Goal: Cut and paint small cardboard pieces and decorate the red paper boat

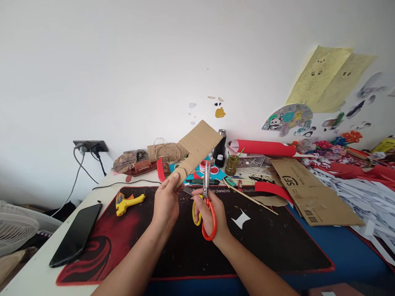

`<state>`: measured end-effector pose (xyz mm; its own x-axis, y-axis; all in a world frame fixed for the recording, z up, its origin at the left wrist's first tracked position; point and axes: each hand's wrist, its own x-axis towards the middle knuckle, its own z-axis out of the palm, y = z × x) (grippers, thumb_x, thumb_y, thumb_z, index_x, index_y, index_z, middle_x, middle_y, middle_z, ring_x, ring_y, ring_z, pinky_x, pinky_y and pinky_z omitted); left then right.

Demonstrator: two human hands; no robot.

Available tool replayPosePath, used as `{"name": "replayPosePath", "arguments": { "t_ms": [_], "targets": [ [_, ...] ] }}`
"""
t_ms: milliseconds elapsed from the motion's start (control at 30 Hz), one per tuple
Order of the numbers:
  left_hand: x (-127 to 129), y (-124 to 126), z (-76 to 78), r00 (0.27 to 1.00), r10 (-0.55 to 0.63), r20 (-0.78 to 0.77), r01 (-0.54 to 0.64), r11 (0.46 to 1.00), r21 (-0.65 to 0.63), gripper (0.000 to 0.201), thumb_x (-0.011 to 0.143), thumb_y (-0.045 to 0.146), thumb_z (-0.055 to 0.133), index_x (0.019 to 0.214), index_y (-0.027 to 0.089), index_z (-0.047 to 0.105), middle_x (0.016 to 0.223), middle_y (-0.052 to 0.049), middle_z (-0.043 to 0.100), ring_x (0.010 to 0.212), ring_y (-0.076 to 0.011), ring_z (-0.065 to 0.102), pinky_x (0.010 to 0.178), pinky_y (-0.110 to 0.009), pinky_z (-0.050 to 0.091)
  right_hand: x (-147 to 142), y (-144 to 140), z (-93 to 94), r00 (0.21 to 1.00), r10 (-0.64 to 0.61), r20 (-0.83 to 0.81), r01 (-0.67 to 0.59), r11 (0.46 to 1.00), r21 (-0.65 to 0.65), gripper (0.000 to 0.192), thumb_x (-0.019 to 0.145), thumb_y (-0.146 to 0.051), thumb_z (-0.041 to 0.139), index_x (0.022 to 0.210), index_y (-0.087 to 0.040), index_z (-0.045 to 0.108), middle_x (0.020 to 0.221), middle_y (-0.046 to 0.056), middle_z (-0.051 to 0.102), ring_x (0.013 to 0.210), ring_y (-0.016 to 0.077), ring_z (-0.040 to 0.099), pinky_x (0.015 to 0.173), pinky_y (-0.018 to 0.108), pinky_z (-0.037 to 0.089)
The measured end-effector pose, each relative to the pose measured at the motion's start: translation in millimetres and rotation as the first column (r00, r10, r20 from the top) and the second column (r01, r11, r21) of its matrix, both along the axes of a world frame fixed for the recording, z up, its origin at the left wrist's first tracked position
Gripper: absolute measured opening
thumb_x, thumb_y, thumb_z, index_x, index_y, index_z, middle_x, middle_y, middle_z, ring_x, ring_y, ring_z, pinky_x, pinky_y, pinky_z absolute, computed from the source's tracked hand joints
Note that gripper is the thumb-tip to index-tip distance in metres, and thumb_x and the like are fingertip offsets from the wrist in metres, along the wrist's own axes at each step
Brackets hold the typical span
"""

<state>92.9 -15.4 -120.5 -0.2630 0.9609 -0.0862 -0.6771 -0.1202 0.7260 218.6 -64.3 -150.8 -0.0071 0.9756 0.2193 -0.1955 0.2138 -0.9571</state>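
My left hand (166, 200) pinches the lower end of a brown cardboard piece (197, 146) and holds it up above the black and red desk mat (271, 242). My right hand (212, 216) grips scissors (206, 193) with red and yellow handles. The blades point upward, just right of the cardboard's lower edge. Both hands hover over the middle of the mat.
A black phone (77, 234) lies at the mat's left edge, a yellow glue gun (126, 202) beside it. Flat cardboard (311, 191), a red paper roll (262, 148), white paper strips (354, 193), jars and craft clutter crowd the back and right. A wall socket (90, 146) with cables sits left.
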Motion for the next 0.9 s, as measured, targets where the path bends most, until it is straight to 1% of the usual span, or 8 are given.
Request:
{"name": "replayPosePath", "arguments": {
  "t_ms": [67,133,267,400,533,633,733,900],
  "targets": [
    [3.6,-5.5,-1.9,1.0,-0.017,0.009,0.017,1.0,-0.006,0.038,0.064,0.032,0.1,0.092,0.014,0.083,0.095,-0.007,0.082,0.076,-0.0133,0.072,0.068,-0.022,0.054,-0.7,2.7,5.4,0.999,0.015,-0.029,-0.015,1.0,-0.018,0.045,0.094,-0.065,0.07,0.101,-0.02,0.067,0.05,-0.007,0.054,0.039,0.0138,0.052,0.042,0.025,0.043],
    [6.9,-11.6,-3.9,0.999,-0.042,0.028,0.043,0.999,-0.019,0.037,0.063,0.031,0.1,0.09,0.014,0.083,0.092,-0.006,0.081,0.073,-0.0123,0.07,0.066,-0.021,0.055,-1.7,5.2,6.6,0.998,0.028,-0.065,-0.03,0.999,-0.027,0.047,0.093,-0.067,0.07,0.1,-0.02,0.065,0.05,-0.007,0.054,0.038,0.0139,0.052,0.041,0.025,0.043],
    [12.7,-24.5,-6.6,0.994,-0.101,0.035,0.101,0.995,-0.019,0.037,0.061,0.033,0.102,0.085,0.014,0.082,0.084,-0.004,0.078,0.067,-0.0108,0.066,0.061,-0.02,0.055,-1.9,7.6,2.7,0.992,0.031,-0.123,-0.034,0.999,-0.019,0.049,0.094,-0.068,0.069,0.101,-0.02,0.064,0.052,-0.007,0.055,0.038,0.0142,0.053,0.041,0.026,0.045],
    [19.0,-35.7,-6.4,0.988,-0.157,-0.01,0.157,0.987,0.015,0.037,0.066,0.04,0.1,0.084,0.014,0.081,0.076,-0.003,0.074,0.062,-0.0118,0.062,0.057,-0.022,0.053,-0.7,7.5,1.0,0.994,0.013,-0.109,-0.013,1.0,-0.003,0.047,0.095,-0.067,0.07,0.098,-0.021,0.062,0.054,-0.006,0.057,0.04,0.014,0.054,0.044,0.027,0.046],
    [25.2,-43.7,-5.3,0.988,-0.146,-0.058,0.148,0.988,0.033,0.039,0.065,0.045,0.099,0.078,0.015,0.077,0.066,0.0,0.065,0.057,-0.0118,0.057,0.049,-0.022,0.046,-0.6,4.8,4.1,0.996,-0.015,-0.092,0.015,1.0,-0.008,0.044,0.096,-0.067,0.069,0.095,-0.023,0.061,0.055,-0.006,0.056,0.041,0.0148,0.052,0.045,0.029,0.046],
    [28.2,-47.3,-5.2,0.985,-0.134,-0.107,0.14,0.989,0.051,0.04,0.067,0.048,0.097,0.075,0.016,0.075,0.066,0.0,0.064,0.052,-0.0108,0.053,0.045,-0.023,0.041,-1.2,2.3,6.1,0.995,-0.045,-0.092,0.044,0.999,-0.012,0.043,0.096,-0.066,0.068,0.094,-0.024,0.061,0.054,-0.006,0.056,0.043,0.0163,0.053,0.047,0.031,0.047],
    [29.7,-48.9,-5.8,0.981,-0.149,-0.126,0.157,0.986,0.057,0.041,0.069,0.05,0.096,0.072,0.017,0.072,0.06,0.001,0.06,0.048,-0.0105,0.05,0.043,-0.024,0.038,-2.0,0.8,5.8,0.992,-0.061,-0.11,0.058,0.998,-0.027,0.043,0.094,-0.067,0.069,0.093,-0.024,0.059,0.054,-0.006,0.055,0.044,0.0169,0.053,0.048,0.032,0.048],
    [30.7,-48.8,-8.1,0.977,-0.172,-0.128,0.18,0.982,0.05,0.041,0.068,0.051,0.096,0.072,0.018,0.073,0.057,0.002,0.061,0.045,-0.011,0.049,0.042,-0.024,0.037,-2.8,-0.1,3.0,0.991,-0.079,-0.107,0.076,0.996,-0.036,0.044,0.094,-0.067,0.069,0.09,-0.025,0.056,0.055,-0.006,0.053,0.044,0.0172,0.053,0.047,0.032,0.047]
  ]
}}
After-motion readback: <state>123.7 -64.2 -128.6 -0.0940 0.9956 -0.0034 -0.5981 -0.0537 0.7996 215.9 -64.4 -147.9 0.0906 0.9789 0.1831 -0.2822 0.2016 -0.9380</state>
